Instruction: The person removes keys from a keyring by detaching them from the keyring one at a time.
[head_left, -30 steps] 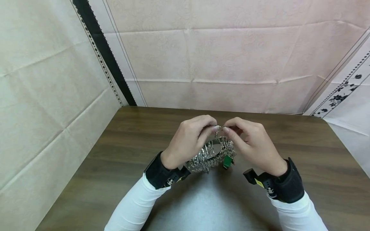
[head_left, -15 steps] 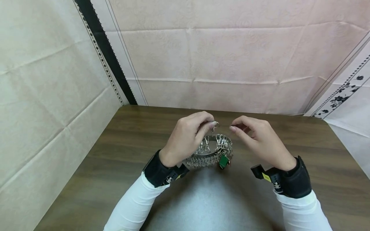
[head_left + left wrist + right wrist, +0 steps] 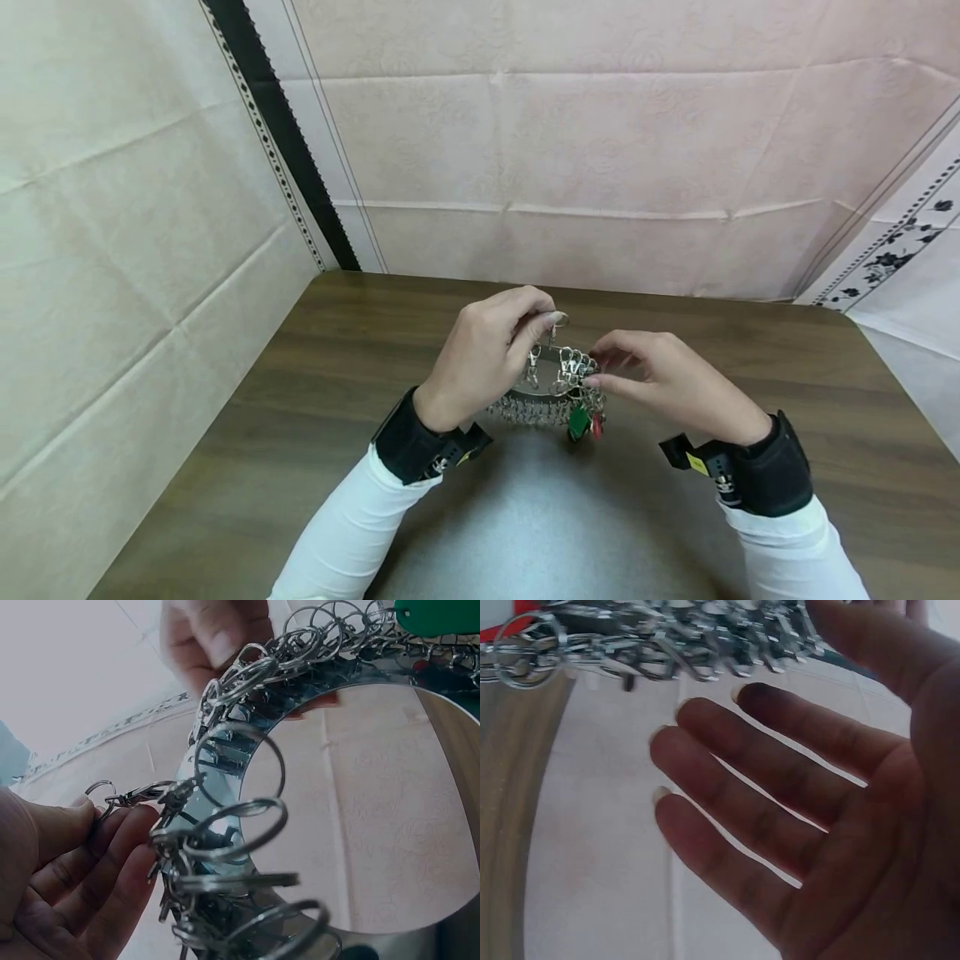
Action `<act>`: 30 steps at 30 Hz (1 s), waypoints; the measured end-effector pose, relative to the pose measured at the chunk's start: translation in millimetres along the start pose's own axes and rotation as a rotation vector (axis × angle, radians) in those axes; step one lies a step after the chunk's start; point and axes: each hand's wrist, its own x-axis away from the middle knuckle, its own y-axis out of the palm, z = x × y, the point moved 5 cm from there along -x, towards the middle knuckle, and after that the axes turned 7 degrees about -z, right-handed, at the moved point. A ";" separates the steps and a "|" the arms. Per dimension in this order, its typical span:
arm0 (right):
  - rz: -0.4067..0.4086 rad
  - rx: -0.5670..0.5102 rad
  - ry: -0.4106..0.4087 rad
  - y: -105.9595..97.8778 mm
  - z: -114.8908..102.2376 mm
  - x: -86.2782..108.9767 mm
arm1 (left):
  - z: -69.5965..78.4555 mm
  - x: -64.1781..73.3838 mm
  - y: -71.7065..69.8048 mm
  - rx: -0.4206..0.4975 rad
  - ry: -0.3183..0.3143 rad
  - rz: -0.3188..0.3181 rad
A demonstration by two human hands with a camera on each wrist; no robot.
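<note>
A dark, glossy hoop (image 3: pixel 217 796) is strung all round with metal key rings and clasps (image 3: pixel 570 367). My left hand (image 3: pixel 483 354) pinches one key ring (image 3: pixel 97 796) between thumb and fingers; its clasp points toward the hoop's edge. At the hoop's right side is my right hand (image 3: pixel 652 371), thumb and fingertips right at the cluster of rings. Its fingers lie nearly straight and spread in the right wrist view, with the metal clasps (image 3: pixel 705 645) beyond them. From the hoop's front right hang a green tag (image 3: pixel 578 422) and a red tag (image 3: pixel 597 426).
A brown wood-grain tabletop (image 3: pixel 315 417) lies under both hands. Pale cloth (image 3: pixel 615 142) covers the walls behind and to the left. Each wrist wears a black strap with a small camera.
My right hand has parted from the key ring at the left fingertips, moved right, then come down to the hoop's right side. My left hand still pinches its ring. The red tag now shows fully.
</note>
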 end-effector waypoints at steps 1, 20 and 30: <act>-0.018 -0.001 0.001 2.9 0.7 -0.9 | 0.0 -0.1 -0.1 0.001 0.000 0.001; 0.011 -0.065 -0.013 18.5 5.1 -11.4 | -3.6 0.0 -3.2 -0.028 -0.017 0.035; 0.192 -0.074 -0.070 6.8 -0.2 -6.4 | -6.7 -0.7 -5.0 -0.009 -0.039 0.030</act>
